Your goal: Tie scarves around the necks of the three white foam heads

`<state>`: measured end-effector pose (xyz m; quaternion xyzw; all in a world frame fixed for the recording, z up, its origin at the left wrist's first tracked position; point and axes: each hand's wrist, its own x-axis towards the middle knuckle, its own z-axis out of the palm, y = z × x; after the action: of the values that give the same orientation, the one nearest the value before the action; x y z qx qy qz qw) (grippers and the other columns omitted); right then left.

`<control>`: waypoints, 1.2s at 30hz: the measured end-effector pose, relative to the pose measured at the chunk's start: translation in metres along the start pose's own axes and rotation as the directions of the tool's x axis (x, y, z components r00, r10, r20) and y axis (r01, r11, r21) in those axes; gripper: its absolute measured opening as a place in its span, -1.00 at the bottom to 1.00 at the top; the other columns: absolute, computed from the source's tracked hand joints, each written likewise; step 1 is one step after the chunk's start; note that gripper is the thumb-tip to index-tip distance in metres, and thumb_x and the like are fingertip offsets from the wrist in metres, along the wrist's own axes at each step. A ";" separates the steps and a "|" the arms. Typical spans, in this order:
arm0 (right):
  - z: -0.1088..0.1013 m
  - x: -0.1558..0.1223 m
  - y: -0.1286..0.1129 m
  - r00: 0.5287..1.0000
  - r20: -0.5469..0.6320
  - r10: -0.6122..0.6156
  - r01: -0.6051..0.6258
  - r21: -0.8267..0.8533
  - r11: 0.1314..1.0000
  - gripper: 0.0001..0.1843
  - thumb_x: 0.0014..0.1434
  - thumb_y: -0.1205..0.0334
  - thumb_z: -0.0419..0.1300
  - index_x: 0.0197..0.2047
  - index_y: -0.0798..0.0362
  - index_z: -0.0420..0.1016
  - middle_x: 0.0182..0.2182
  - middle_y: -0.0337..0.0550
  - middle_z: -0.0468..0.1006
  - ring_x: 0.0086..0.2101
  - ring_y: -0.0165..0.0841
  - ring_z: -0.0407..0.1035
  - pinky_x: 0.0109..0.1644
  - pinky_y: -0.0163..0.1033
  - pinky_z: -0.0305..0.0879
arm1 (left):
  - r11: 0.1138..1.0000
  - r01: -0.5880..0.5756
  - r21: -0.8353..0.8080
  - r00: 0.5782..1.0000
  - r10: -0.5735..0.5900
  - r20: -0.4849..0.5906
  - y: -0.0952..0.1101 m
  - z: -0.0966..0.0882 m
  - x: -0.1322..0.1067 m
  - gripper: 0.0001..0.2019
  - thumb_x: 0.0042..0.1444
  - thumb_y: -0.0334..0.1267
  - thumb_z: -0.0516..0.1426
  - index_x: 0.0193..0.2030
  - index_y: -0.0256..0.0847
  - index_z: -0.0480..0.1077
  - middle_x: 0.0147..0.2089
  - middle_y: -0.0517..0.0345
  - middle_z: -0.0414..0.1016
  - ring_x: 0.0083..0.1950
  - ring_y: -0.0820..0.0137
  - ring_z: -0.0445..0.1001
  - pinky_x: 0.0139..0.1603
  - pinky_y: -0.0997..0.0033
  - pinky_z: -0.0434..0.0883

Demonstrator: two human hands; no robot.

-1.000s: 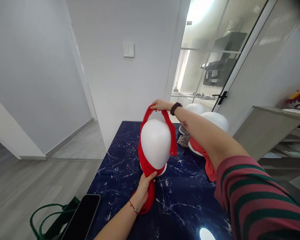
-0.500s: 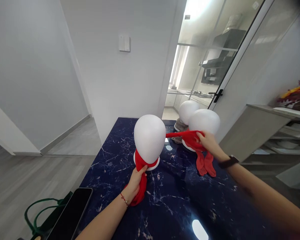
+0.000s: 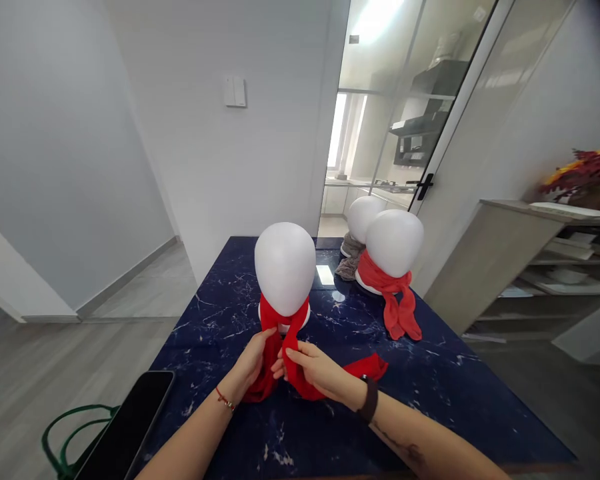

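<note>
A white mannequin head (image 3: 285,267) stands upright on the dark blue marbled table (image 3: 220,313). Around its neck runs a red scarf (image 3: 300,321), both ends hanging down in front. My left hand (image 3: 254,360) is closed on the left end, just below the neck. With thumb and fingers, my right hand (image 3: 313,367) grips the other end close beside it. That end's tail passes under my right wrist and lies on the tabletop. Parts of the scarf are hidden behind my fingers.
At the back right, a second white head (image 3: 395,241) wears a knotted coral-red scarf (image 3: 399,310). Behind it is a third head (image 3: 364,217) with a grey-brown scarf (image 3: 349,267). A black phone (image 3: 130,420) lies at the near left, beside green bag handles (image 3: 63,433).
My right hand has come from the far right to the front of the near head, bringing its scarf end down. My left hand still holds the other end. The view has shifted slightly.
</note>
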<state>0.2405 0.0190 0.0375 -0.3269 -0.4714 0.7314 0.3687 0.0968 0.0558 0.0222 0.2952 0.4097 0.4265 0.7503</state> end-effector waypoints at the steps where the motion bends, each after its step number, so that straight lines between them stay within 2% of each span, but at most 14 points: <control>1: 0.001 0.006 0.002 0.997 -0.022 -0.077 0.076 -0.059 0.995 -0.54 0.04 -0.14 0.20 -0.28 0.14 0.40 -0.40 -0.10 0.52 -0.37 -0.34 0.42 -0.17 -0.19 0.26 | 0.999 0.018 0.051 1.000 -0.019 0.020 0.002 -0.003 -0.001 -0.64 0.06 -0.12 0.09 -0.67 -0.27 0.36 -0.76 0.16 0.28 -0.70 0.44 0.26 -0.53 0.40 0.28; 4: -0.008 0.010 0.005 0.940 -0.096 -0.327 0.274 -0.360 0.892 -0.56 0.11 -0.14 0.14 -0.33 0.14 0.44 -0.38 -0.17 0.49 -0.34 -0.37 0.34 -0.18 -0.25 0.23 | 0.975 0.012 0.224 0.998 0.000 -0.055 0.011 -0.011 -0.004 -0.78 0.00 -0.20 0.15 -0.57 -0.27 0.41 -0.64 0.17 0.41 -0.60 0.46 0.35 -0.54 0.51 0.23; 7: -0.026 0.004 0.007 0.919 -0.167 -0.357 0.230 -0.506 0.831 -0.56 0.17 -0.15 0.05 -0.34 0.10 0.37 -0.55 -0.30 0.41 -0.54 -0.46 0.26 -0.42 -0.32 0.18 | 0.905 0.036 0.424 0.999 -0.032 -0.016 0.020 -0.018 -0.006 -0.87 -0.11 -0.26 0.25 -0.47 -0.29 0.46 -0.52 0.13 0.52 -0.52 0.44 0.42 -0.52 0.55 0.24; 9: -0.035 0.003 0.007 0.941 -0.205 -0.268 0.152 -0.452 0.879 -0.55 0.18 -0.21 -0.01 -0.33 0.06 0.27 -0.67 -0.38 0.35 -0.70 -0.50 0.18 -0.58 -0.35 0.07 | 0.871 0.063 0.487 0.996 -0.087 0.027 0.023 -0.020 -0.008 -0.85 -0.16 -0.27 0.29 -0.48 -0.30 0.46 -0.54 0.13 0.50 -0.59 0.47 0.37 -0.58 0.56 0.20; 11: -0.039 0.006 0.008 0.951 -0.230 -0.207 0.125 -0.329 0.936 -0.54 0.16 -0.25 -0.02 -0.34 0.03 0.20 -0.70 -0.39 0.36 -0.75 -0.48 0.20 -0.62 -0.36 0.04 | 0.894 0.103 0.435 0.991 -0.130 0.032 0.024 -0.020 -0.009 -0.84 -0.15 -0.26 0.30 -0.49 -0.30 0.45 -0.58 0.14 0.48 -0.64 0.49 0.34 -0.62 0.57 0.19; 14: -0.037 0.011 0.008 0.937 -0.303 -0.177 0.160 -0.079 0.984 -0.55 0.09 -0.21 0.11 -0.37 0.04 0.22 -0.63 -0.32 0.43 -0.63 -0.46 0.34 -0.52 -0.36 0.18 | 0.966 0.186 0.182 0.977 -0.202 0.073 0.027 -0.017 -0.009 -0.85 -0.08 -0.27 0.25 -0.38 -0.32 0.47 -0.47 0.04 0.54 -0.51 0.40 0.47 -0.53 0.52 0.34; 17: -0.030 0.009 0.006 0.947 -0.293 -0.134 0.181 0.139 0.974 -0.61 0.00 -0.06 0.28 -0.33 0.08 0.32 -0.46 -0.27 0.49 -0.46 -0.47 0.39 -0.30 -0.32 0.30 | 0.963 0.263 -0.051 0.960 -0.256 0.115 0.030 -0.014 -0.008 -0.82 -0.03 -0.39 0.17 -0.25 -0.39 0.46 -0.32 -0.06 0.56 -0.37 0.37 0.53 -0.40 0.51 0.44; 20: -0.025 0.004 0.004 0.968 -0.211 -0.133 0.178 0.215 0.960 -0.59 -0.08 0.08 0.38 -0.21 0.09 0.38 -0.25 -0.18 0.53 -0.27 -0.39 0.41 -0.14 -0.25 0.31 | 0.948 0.274 -0.161 0.953 -0.245 0.179 0.032 -0.014 -0.007 -0.71 -0.09 -0.51 0.08 -0.17 -0.42 0.44 -0.25 -0.06 0.56 -0.34 0.37 0.53 -0.32 0.50 0.46; 23: -0.025 0.006 0.008 0.976 -0.183 -0.119 0.165 0.261 0.951 -0.60 -0.06 0.10 0.37 -0.17 0.06 0.40 -0.17 -0.16 0.53 -0.21 -0.34 0.41 -0.14 -0.21 0.32 | 0.932 0.322 -0.165 0.934 -0.283 0.219 0.033 -0.017 -0.006 -0.59 -0.20 -0.52 0.02 -0.12 -0.44 0.41 -0.24 -0.08 0.56 -0.27 0.29 0.55 -0.29 0.41 0.47; 26: -0.027 0.013 0.014 0.975 -0.212 -0.070 0.128 0.272 0.954 -0.66 -0.03 0.09 0.35 -0.22 0.05 0.42 -0.29 -0.21 0.54 -0.31 -0.38 0.42 -0.20 -0.23 0.32 | 0.930 0.359 -0.076 0.912 -0.332 0.241 0.031 -0.018 -0.008 -0.56 -0.24 -0.54 0.02 -0.12 -0.47 0.39 -0.25 -0.07 0.56 -0.24 0.27 0.55 -0.26 0.40 0.47; 28: -0.027 0.016 0.017 0.972 -0.232 -0.046 0.115 0.290 0.950 -0.68 0.02 0.05 0.31 -0.23 0.06 0.43 -0.34 -0.21 0.54 -0.34 -0.39 0.42 -0.20 -0.23 0.32 | 0.948 0.318 0.026 0.916 -0.314 0.251 0.028 -0.017 -0.011 -0.62 -0.18 -0.55 0.06 -0.13 -0.43 0.40 -0.24 -0.04 0.56 -0.25 0.31 0.54 -0.24 0.42 0.46; 31: -0.023 0.017 0.016 0.978 -0.186 -0.095 0.148 0.298 0.943 -0.67 0.05 0.04 0.28 -0.18 0.06 0.43 -0.26 -0.16 0.55 -0.26 -0.35 0.43 -0.09 -0.18 0.32 | 0.953 0.223 0.203 0.932 -0.269 0.242 0.026 -0.012 -0.016 -0.76 -0.04 -0.42 0.18 -0.17 -0.35 0.45 -0.20 0.00 0.55 -0.22 0.39 0.52 -0.14 0.44 0.42; 34: -0.019 0.014 0.014 0.979 -0.088 -0.186 0.200 0.193 0.961 -0.49 -0.10 0.25 0.40 -0.05 0.02 0.39 -0.10 -0.15 0.51 -0.09 -0.30 0.40 0.08 -0.14 0.25 | 0.902 0.129 0.412 0.933 -0.251 0.259 0.026 -0.008 -0.021 -0.75 0.03 -0.17 0.20 -0.21 -0.29 0.49 -0.18 0.02 0.54 -0.15 0.39 0.48 -0.05 0.41 0.37; 36: -0.019 0.013 0.015 0.977 -0.058 -0.207 0.212 0.110 0.971 -0.34 -0.19 0.36 0.43 0.02 0.00 0.35 -0.05 -0.14 0.49 -0.02 -0.26 0.36 0.13 -0.10 0.22 | 0.825 0.022 0.565 0.926 -0.229 0.299 0.031 -0.009 -0.023 -0.69 0.07 -0.05 0.15 -0.23 -0.27 0.51 -0.21 0.04 0.55 -0.16 0.37 0.46 -0.07 0.39 0.36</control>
<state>0.2457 0.0344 0.0154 -0.2701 -0.4515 0.7069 0.4727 0.0696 0.0510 0.0508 0.5425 0.3921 0.1790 0.7210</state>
